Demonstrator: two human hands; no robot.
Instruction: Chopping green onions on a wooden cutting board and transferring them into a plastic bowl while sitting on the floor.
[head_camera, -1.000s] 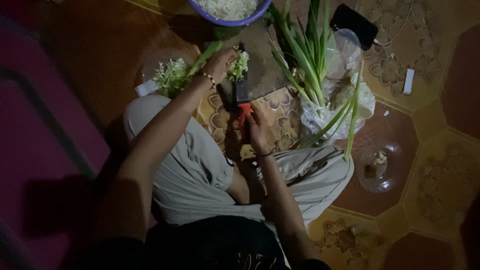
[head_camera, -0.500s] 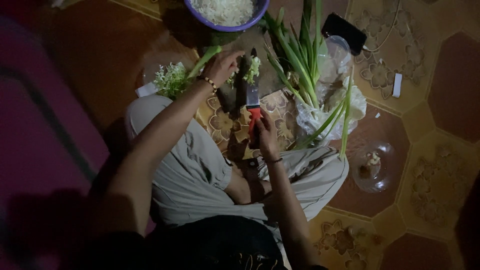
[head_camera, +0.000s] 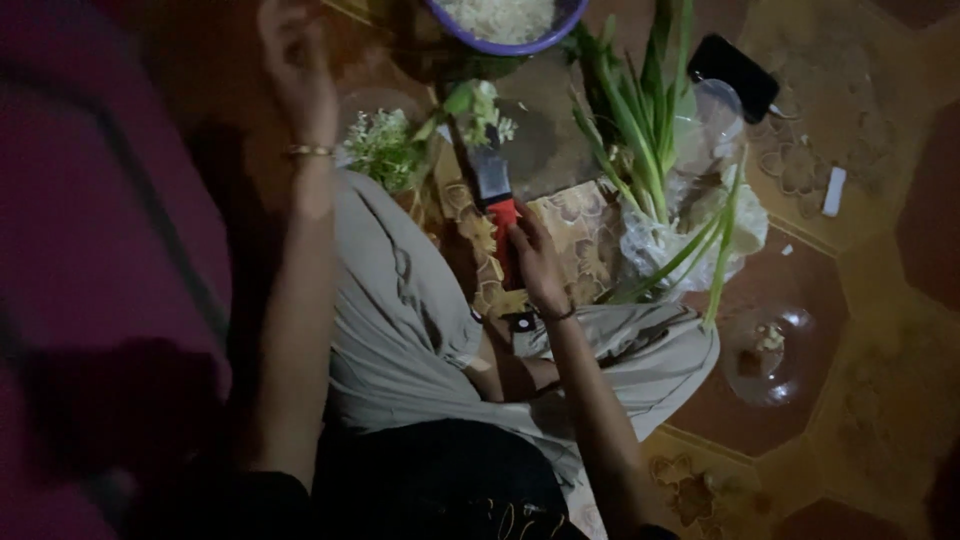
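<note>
**A:** Right hand closed round the red handle of a knife, blade pointing away from the body, lying flat on or just above the chopping board. Grip looks firm, fingers wrapped, thumb on top.

**B:** And the left?

**A:** Left hand up near the top edge of view, well clear of the board, a bracelet at the wrist. It is blurred; fingers seem loosely curled, nothing visibly in them, though I cannot tell for sure.

**B:** What is under the blade?

**A:** A small cluster of chopped greens sits at the knife's tip, on the near edge of the board. A leafy bunch lies just left of it, by the knee. Long green onion stalks rest on a clear plastic bag to the right. A purple bowl of something pale stands beyond the board.

**B:** Advice on the cut?

**A:** My judgement: light is poor, so keep the blade tip resting on the board and bring the free hand back with fingertips tucked before pressing down. Gather the greens into one tight pile first; the scattered bits near the tip would slip otherwise. A phone and a glass dish lie on the floor, apart from the work.
</note>
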